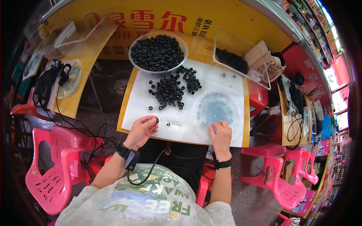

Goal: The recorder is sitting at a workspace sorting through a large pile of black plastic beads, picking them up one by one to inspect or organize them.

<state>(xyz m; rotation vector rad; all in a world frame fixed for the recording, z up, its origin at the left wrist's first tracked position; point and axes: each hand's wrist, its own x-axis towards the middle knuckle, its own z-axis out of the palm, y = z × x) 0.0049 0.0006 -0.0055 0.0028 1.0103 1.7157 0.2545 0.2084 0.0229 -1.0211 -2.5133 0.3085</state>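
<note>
Pinching one black ring (157, 120) at frame centre, the left hand (141, 131) is closed; the right hand (221, 134), fingers curled down, touches the clear plate (236, 113) of small grey pieces, below the loose ring pile (169, 90) and the bowl (183, 42).

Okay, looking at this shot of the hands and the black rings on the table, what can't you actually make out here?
Head view, the only one:
- The small black ring at the left hand fingertips: too small to tell its shape or the grip.
- Right hand fingertips: on the clear plate of tiny blue-grey pieces; whether they pinch one is hidden by the fingers.
- The blue-grey pieces themselves: too small to identify.
- Clear tray contents: blurred by its walls.
</note>
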